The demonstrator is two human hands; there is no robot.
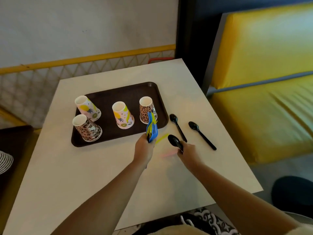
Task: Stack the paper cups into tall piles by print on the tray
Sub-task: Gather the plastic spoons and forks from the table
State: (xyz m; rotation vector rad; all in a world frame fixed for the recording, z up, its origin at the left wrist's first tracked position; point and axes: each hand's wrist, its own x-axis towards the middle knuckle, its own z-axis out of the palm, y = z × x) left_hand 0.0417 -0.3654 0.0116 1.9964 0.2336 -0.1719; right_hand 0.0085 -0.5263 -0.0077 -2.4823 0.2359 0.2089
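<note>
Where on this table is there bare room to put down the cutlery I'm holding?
The white table is bare in front of the brown plastic tray, left of the left hand. Crowded right of the tray: two black plastic spoons lie there.

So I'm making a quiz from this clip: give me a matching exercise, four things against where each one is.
Things:
1. blue and yellow forks
2. leopard-print cup
3. black spoon with its handle gripped
4. two other black spoons

Places:
A. lying on the white table
B. in the right hand
C. upside down on the brown tray
D. in the left hand

Pairs: 1-D, 2-C, 3-B, 4-A
</note>
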